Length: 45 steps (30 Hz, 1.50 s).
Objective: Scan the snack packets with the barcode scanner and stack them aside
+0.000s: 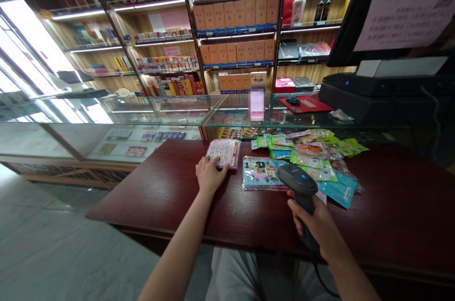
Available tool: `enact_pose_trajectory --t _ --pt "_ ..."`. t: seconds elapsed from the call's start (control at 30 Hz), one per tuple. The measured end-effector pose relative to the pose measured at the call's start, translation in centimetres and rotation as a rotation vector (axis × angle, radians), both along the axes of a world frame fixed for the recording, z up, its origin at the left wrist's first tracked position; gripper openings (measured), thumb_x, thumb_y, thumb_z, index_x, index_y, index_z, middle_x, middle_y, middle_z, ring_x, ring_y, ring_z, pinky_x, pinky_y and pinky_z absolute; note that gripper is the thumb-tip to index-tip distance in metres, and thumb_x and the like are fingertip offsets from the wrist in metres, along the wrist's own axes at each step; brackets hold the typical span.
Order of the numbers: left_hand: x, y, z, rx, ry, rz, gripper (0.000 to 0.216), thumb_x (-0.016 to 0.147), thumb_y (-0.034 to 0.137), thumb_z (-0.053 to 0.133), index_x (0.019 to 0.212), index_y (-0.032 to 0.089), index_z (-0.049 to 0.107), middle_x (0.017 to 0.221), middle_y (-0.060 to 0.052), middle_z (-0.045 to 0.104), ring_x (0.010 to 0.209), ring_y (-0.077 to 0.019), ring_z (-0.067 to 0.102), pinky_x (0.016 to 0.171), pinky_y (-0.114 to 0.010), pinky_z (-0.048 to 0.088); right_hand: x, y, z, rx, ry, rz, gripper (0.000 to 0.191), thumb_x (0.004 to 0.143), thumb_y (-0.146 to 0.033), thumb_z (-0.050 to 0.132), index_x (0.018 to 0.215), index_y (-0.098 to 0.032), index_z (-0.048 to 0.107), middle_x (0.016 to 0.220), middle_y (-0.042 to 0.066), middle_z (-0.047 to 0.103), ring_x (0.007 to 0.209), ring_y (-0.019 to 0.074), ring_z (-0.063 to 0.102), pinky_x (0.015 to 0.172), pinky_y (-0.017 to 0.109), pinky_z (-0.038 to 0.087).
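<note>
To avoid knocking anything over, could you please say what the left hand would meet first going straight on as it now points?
The pink pack, which the left hand touches; beyond it, probably the glass case, though depth is unclear.

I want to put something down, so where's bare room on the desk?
Bare desk lies left of the left hand, between it and the right hand, and right of the blue packet. It's crowded beyond the scanner, where packets pile up.
</note>
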State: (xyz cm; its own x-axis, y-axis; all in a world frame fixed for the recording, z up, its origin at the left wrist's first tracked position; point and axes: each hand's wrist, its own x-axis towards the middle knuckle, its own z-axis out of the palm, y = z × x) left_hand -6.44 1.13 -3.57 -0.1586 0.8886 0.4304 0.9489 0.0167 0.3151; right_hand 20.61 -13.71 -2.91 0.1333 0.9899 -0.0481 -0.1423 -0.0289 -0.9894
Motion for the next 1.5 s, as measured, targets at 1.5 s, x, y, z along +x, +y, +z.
enact_pose_trajectory --t 1.5 --pt "5.3 -2.0 3.0 0.363 0.062 -0.476 0.02 0.088 0.023 0.053 0.085 0.021 0.072 0.077 -0.006 0.065 0.079 -0.0209 0.056 0.074 -0.035 0.04 2.2 -0.1 1.1 0.04 -0.045 -0.063 0.04 0.077 -0.049 0.07 0.099 -0.018 0.056 0.046 -0.009 0.049 0.035 0.0075 0.04 0.035 0.019 0.033"
